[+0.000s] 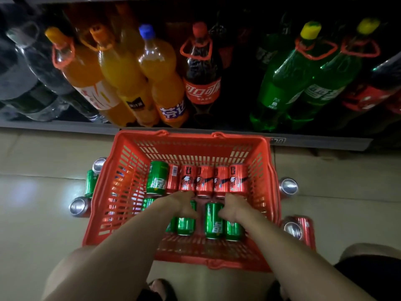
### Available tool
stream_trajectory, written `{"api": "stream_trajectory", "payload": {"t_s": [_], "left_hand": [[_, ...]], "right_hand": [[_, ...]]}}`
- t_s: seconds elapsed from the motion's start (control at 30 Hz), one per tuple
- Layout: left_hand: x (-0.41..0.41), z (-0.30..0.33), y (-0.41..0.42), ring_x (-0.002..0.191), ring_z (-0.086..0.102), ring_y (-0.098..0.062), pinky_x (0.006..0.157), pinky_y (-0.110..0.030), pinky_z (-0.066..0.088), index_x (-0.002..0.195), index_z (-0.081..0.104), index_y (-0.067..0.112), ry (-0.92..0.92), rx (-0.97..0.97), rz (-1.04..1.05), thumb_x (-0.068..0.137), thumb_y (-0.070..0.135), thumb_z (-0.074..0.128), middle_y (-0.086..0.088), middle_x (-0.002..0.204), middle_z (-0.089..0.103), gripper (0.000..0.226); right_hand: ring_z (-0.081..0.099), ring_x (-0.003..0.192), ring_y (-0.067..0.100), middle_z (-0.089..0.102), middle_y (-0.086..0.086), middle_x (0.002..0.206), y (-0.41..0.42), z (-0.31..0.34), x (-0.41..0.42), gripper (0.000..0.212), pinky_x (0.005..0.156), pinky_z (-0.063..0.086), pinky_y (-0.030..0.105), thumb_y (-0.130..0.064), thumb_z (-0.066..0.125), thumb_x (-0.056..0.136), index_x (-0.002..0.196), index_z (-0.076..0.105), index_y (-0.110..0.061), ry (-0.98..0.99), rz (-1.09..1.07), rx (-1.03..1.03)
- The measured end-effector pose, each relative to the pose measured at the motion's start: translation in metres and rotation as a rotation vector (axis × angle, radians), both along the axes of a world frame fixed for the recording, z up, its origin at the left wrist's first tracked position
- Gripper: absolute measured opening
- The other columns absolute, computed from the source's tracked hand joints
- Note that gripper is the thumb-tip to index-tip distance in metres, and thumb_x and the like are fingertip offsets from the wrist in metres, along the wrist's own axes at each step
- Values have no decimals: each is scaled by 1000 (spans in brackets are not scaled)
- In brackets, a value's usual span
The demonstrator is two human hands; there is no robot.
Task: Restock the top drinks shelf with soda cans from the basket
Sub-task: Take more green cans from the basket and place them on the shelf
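- Loose cans (79,205) stand on the floor at the basket's 9 o'clock.
- Red basket (104,213) on the floor holds red cans (204,180) at 12 o'clock, green cans (213,220) nearer.
- Left hand (184,204): grip fingers hidden; clamping cannot be told.
- Right hand (233,208): likewise unclear.
- More cans (288,186) at 3 o'clock.

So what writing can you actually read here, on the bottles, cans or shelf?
"可口可乐": red label of the cola bottle.
"芬达": blue label of the orange soda bottle.
"雪碧": green can in the basket, partly readable.
"70": price tag on the shelf edge; any first digits unclear.
Green bottle label, red cans and other bottles: too blurred to read.
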State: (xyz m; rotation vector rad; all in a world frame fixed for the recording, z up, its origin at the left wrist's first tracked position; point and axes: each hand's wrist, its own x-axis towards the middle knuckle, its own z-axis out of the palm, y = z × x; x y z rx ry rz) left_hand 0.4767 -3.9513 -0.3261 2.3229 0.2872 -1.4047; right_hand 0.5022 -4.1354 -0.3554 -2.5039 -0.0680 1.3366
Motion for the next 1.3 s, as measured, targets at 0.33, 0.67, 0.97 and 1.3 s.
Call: {"api": "stream_trajectory", "payload": {"t_s": [0.33, 0.67, 0.97, 1.3], "left_hand": [[2, -23, 4, 149, 37, -31, 120, -46, 37, 163, 21, 27, 76, 12, -168, 86, 45, 79, -6, 167, 30, 98], [-13, -42, 14, 152, 29, -39, 119, -55, 36, 164, -10, 34, 120, 129, -301, 84, 49, 79, -12, 173, 3, 120], [-15, -54, 12, 149, 35, -40, 118, -51, 39, 162, -16, 34, 100, 103, -139, 83, 47, 80, -20, 170, 12, 125], [-24, -76, 5, 154, 22, -41, 121, -55, 33, 162, -7, 15, 22, -1, 477, 70, 56, 85, -17, 171, 6, 136]], "right_hand": [[60, 120, 29, 52, 14, 137, -10, -21, -11, 52, 99, 51, 34, -19, 69, 88, 136, 51, -6, -2, -86, -97], [23, 150, 37, 4, 11, 166, -9, -40, -14, 102, 118, 35, 44, -29, 82, 79, 159, 20, -23, 123, -197, -15], [43, 138, 37, 36, 13, 156, 3, -46, -18, 109, 111, 43, 46, -38, 87, 67, 155, 23, -33, 192, -375, 87], [61, 119, 28, 58, 8, 136, -6, -76, -25, 127, 100, 53, 46, -55, 89, 29, 142, 46, -17, 265, -803, 279]]}}
